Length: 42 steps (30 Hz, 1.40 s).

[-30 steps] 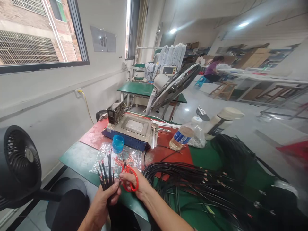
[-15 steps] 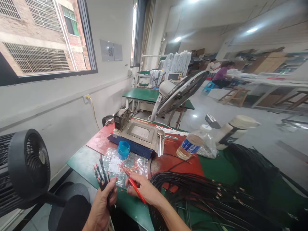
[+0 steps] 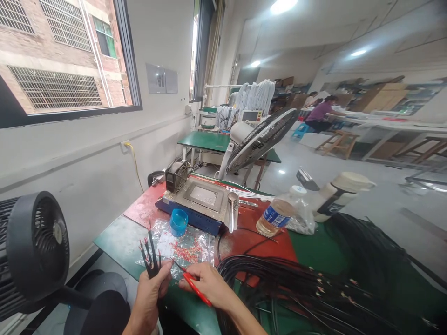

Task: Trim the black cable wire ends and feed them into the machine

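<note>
My left hand (image 3: pixel 153 288) is closed around a bundle of black cables (image 3: pixel 151 253), whose stripped ends with thin red and pale wires point up. My right hand (image 3: pixel 206 284) grips red-handled scissors (image 3: pixel 196 289), their thin dark tip reaching left, close to my left thumb. A wire end between thumb and tip is too small to make out. Behind the hands, red and pale scraps (image 3: pixel 188 251) lie scattered on a clear plastic bag (image 3: pixel 206 242). A small blue cup (image 3: pixel 179 223) stands at the bag's far side.
Beyond the cup sits a blue-sided heating device (image 3: pixel 195 218) with a spoon (image 3: pixel 232 214) on its right end. A bottle (image 3: pixel 275 216) and a cream jug (image 3: pixel 340 195) stand right. Black cables (image 3: pixel 279 274) cover the right side. A black fan (image 3: pixel 38 251) is left; co-workers sit far off.
My right hand has shifted slightly down, and the tool's tip is now nearer my left thumb. The left hand still holds the cables, slightly right of before. The view has tilted a little.
</note>
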Each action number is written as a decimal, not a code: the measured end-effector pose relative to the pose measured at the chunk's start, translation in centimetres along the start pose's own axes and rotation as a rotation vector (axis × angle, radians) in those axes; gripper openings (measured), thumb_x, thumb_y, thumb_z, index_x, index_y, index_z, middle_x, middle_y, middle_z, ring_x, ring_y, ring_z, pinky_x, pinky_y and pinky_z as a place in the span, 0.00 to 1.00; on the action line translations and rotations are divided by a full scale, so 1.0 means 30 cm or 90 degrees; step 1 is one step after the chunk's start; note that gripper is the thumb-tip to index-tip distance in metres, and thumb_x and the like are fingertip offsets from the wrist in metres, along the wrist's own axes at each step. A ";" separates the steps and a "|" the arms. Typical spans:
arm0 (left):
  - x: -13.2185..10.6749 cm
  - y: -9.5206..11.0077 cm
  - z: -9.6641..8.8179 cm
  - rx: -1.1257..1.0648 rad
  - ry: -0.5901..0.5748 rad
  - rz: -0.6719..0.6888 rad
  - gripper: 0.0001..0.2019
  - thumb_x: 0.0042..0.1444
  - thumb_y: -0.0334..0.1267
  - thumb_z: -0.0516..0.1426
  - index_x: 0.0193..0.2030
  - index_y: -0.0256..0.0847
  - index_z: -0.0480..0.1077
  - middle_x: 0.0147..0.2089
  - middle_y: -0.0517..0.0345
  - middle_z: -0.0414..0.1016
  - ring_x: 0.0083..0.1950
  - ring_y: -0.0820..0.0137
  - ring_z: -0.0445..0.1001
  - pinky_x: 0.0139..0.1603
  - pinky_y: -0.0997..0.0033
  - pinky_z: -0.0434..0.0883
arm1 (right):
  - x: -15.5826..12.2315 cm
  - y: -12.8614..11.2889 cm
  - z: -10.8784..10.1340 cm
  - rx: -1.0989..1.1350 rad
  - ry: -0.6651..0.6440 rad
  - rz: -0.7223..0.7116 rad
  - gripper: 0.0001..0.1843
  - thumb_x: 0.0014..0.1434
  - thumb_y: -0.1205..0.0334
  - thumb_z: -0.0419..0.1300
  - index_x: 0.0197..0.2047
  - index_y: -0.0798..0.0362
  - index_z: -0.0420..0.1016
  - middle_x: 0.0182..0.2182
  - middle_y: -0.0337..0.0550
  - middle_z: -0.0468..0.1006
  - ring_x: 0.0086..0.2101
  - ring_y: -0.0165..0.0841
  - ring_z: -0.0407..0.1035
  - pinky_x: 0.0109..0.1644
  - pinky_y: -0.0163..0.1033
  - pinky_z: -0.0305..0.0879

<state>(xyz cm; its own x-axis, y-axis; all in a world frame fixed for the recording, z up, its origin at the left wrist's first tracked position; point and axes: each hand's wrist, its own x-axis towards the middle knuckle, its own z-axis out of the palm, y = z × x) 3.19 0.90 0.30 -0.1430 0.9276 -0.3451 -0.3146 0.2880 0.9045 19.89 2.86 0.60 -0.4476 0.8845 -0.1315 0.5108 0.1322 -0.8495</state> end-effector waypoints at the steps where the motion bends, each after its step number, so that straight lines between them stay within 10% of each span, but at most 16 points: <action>1: 0.003 0.001 0.002 0.003 0.001 -0.001 0.18 0.37 0.48 0.67 0.20 0.34 0.69 0.14 0.68 0.54 0.17 0.81 0.46 0.17 0.79 0.45 | 0.001 -0.002 0.000 0.002 0.003 0.011 0.25 0.51 0.48 0.58 0.16 0.55 0.53 0.16 0.32 0.51 0.21 0.23 0.47 0.24 0.32 0.39; 18: -0.006 -0.028 -0.021 -0.043 -0.112 -0.064 0.22 0.41 0.47 0.67 0.39 0.32 0.74 0.19 0.64 0.59 0.22 0.77 0.54 0.21 0.78 0.52 | 0.032 0.037 0.036 0.412 0.055 0.057 0.28 0.50 0.38 0.57 0.20 0.57 0.67 0.09 0.30 0.57 0.12 0.22 0.51 0.16 0.29 0.44; 32: -0.061 -0.029 0.029 0.000 -0.105 -0.020 0.20 0.40 0.50 0.67 0.21 0.34 0.69 0.16 0.64 0.58 0.19 0.79 0.51 0.19 0.77 0.47 | 0.014 0.004 0.035 0.473 -0.002 0.023 0.25 0.44 0.43 0.65 0.18 0.58 0.65 0.11 0.30 0.60 0.13 0.19 0.52 0.15 0.27 0.44; 42: -0.073 -0.045 0.023 -0.062 -0.158 -0.043 0.17 0.43 0.48 0.66 0.26 0.34 0.72 0.21 0.62 0.62 0.21 0.79 0.52 0.21 0.78 0.49 | 0.021 0.004 0.054 0.621 -0.089 0.231 0.23 0.45 0.44 0.62 0.19 0.58 0.67 0.09 0.31 0.62 0.10 0.19 0.53 0.12 0.24 0.44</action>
<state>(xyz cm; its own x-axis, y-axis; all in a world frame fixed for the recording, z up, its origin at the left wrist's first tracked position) 4.57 -1.37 0.02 0.1123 0.9404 -0.3209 -0.4059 0.3382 0.8490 18.49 2.72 -0.42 -0.4984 0.7314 -0.4654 -0.1547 -0.6033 -0.7824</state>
